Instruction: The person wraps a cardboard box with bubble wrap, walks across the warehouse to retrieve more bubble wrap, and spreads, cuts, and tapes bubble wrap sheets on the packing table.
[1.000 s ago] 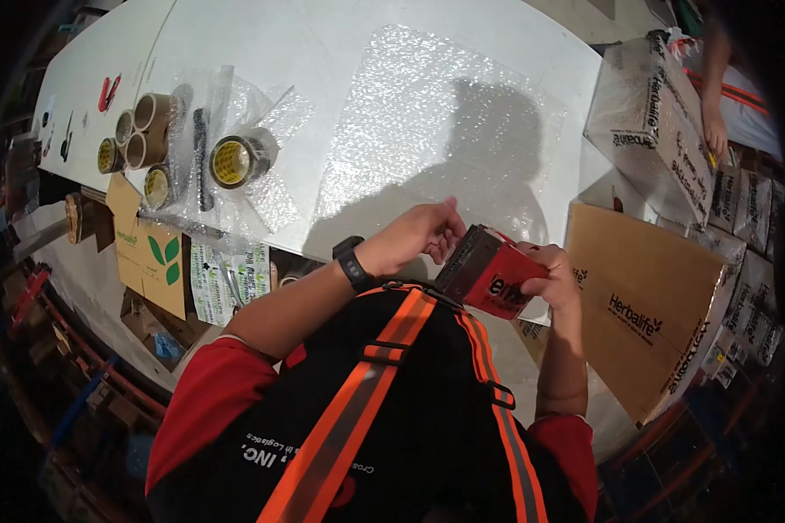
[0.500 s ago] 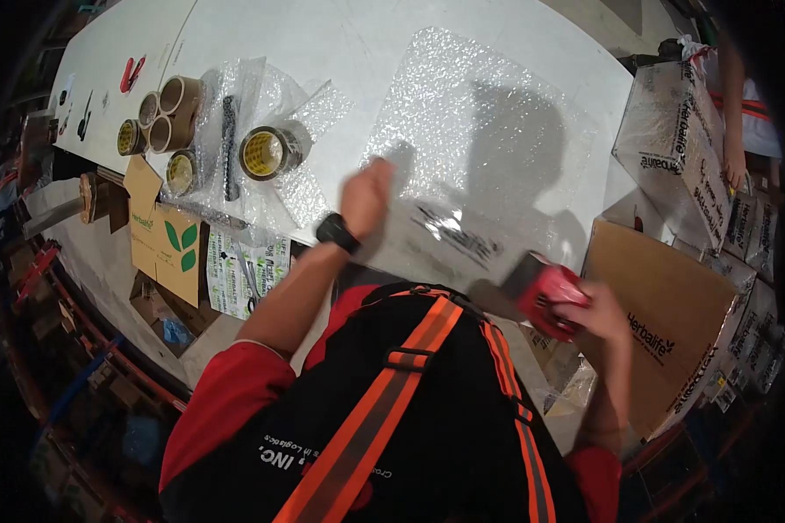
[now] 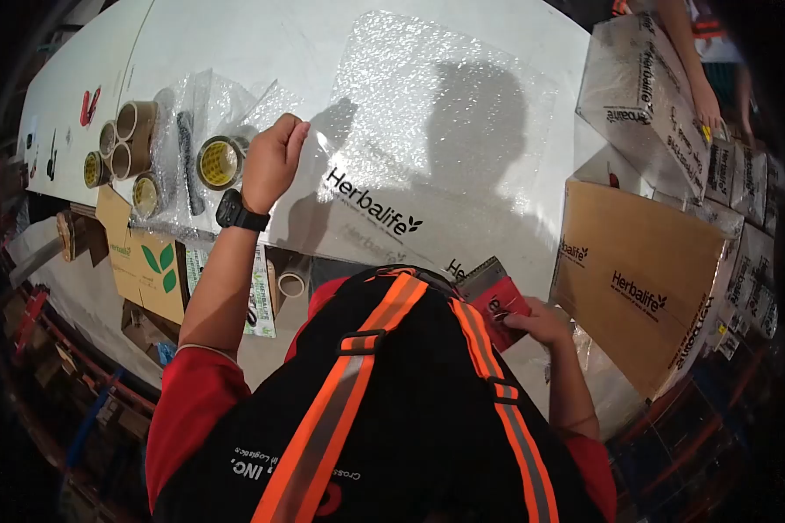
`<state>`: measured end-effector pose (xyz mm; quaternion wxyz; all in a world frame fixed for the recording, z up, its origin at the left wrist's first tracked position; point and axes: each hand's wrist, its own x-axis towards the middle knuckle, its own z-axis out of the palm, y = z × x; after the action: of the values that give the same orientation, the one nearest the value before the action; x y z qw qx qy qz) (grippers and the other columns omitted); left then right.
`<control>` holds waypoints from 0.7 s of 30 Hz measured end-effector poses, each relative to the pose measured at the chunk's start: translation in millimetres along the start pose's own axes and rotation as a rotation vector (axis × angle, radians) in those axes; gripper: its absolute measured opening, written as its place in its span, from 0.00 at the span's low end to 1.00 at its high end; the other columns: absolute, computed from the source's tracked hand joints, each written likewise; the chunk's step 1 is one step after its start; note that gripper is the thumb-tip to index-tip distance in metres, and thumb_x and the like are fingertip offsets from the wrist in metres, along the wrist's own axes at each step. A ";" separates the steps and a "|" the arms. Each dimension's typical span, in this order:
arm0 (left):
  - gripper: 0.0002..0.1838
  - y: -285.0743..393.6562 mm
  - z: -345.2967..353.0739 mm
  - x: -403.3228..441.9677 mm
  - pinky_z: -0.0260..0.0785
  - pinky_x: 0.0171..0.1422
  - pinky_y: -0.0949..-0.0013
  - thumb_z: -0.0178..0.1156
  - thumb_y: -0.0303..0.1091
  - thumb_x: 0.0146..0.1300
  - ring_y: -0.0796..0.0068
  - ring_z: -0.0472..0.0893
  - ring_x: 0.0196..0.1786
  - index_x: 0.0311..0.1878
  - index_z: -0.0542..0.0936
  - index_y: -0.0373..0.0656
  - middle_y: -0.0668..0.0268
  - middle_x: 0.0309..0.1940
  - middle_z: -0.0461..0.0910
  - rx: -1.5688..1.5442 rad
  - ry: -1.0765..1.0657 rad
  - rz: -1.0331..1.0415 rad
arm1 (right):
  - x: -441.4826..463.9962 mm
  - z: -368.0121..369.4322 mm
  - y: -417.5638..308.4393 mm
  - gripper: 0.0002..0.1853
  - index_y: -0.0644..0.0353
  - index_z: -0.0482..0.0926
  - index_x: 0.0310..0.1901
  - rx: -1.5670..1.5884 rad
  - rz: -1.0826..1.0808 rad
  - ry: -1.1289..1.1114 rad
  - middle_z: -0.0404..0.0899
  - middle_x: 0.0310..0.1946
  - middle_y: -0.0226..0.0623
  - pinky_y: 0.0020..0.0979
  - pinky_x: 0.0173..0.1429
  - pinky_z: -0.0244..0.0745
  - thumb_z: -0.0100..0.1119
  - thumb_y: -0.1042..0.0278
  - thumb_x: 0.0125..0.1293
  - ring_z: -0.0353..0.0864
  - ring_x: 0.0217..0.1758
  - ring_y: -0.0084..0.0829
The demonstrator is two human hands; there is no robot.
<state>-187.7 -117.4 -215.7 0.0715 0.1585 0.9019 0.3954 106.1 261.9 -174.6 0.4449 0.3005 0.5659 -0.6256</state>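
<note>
Red tape dispenser (image 3: pixel 504 307), black-lettered clear tape (image 3: pixel 372 203), orange-and-grey straps (image 3: pixel 347 392)

White table, rolls and wrap at left

Pale-topped table (image 3: pixel 235 44), thin seam across its left part. Sheet of bubble wrap (image 3: pixel 392 78) flat toward the right, a shadow across it. Left: brown rolls (image 3: pixel 147 139) bunched together, yellow-cored tape rolls just beside them. Crumpled clear wrap (image 3: pixel 167 161) next to these, reaching the near edge. Farther left: red tool (image 3: pixel 90 105); slim dark object (image 3: pixel 52 155), type unclear.
</note>
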 end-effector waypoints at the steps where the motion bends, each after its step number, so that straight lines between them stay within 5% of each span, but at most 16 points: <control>1: 0.12 1.7 2.9 6.9 0.63 0.28 0.59 0.52 0.38 0.66 0.48 0.73 0.25 0.31 0.72 0.38 0.51 0.20 0.73 -0.003 -0.002 0.014 | 0.3 4.3 10.0 0.29 0.65 0.69 0.56 0.069 0.058 -0.070 0.78 0.44 0.30 0.27 0.50 0.72 0.63 0.65 0.52 0.75 0.45 0.23; 9: 0.15 31.3 18.9 109.3 0.64 0.31 0.51 0.46 0.44 0.67 0.46 0.74 0.28 0.33 0.70 0.41 0.51 0.22 0.75 0.250 -0.017 0.306 | -55.0 -26.3 -73.2 0.20 0.63 0.79 0.43 -0.224 -0.240 -0.061 0.80 0.31 0.28 0.26 0.41 0.73 0.69 0.63 0.48 0.77 0.34 0.20; 10: 0.14 37.6 15.6 116.8 0.64 0.31 0.57 0.48 0.41 0.68 0.47 0.73 0.28 0.33 0.69 0.38 0.51 0.22 0.73 0.259 -0.041 0.294 | -67.6 -26.8 -88.3 0.20 0.63 0.79 0.43 -0.222 -0.253 -0.047 0.80 0.31 0.28 0.26 0.41 0.73 0.69 0.63 0.48 0.77 0.34 0.20; 12: 0.14 43.3 9.8 121.4 0.64 0.30 0.55 0.47 0.42 0.68 0.47 0.73 0.28 0.33 0.70 0.40 0.51 0.22 0.73 0.248 -0.021 0.341 | -87.0 -25.0 -109.5 0.18 0.65 0.79 0.35 -0.767 -0.221 -0.077 0.80 0.29 0.30 0.25 0.38 0.71 0.72 0.66 0.44 0.76 0.31 0.19; 19: 0.14 36.1 6.9 98.6 0.64 0.30 0.53 0.48 0.41 0.67 0.47 0.74 0.28 0.33 0.70 0.40 0.51 0.22 0.75 0.130 0.077 0.248 | -96.1 -27.9 -128.5 0.18 0.63 0.81 0.34 -0.490 -0.198 0.197 0.81 0.27 0.34 0.27 0.39 0.73 0.71 0.59 0.47 0.78 0.29 0.22; 21: 0.15 22.0 2.7 90.9 0.66 0.31 0.60 0.48 0.40 0.68 0.49 0.74 0.27 0.32 0.70 0.37 0.51 0.22 0.74 0.246 0.050 0.216 | -87.3 -27.3 -116.8 0.18 0.64 0.80 0.35 -0.786 -0.180 0.063 0.81 0.25 0.36 0.28 0.38 0.73 0.71 0.58 0.48 0.78 0.28 0.23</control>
<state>-267.4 -70.4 -201.6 -0.0140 0.2523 0.9226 0.2913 34.9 303.2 -51.2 0.4518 0.0759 0.7995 -0.3884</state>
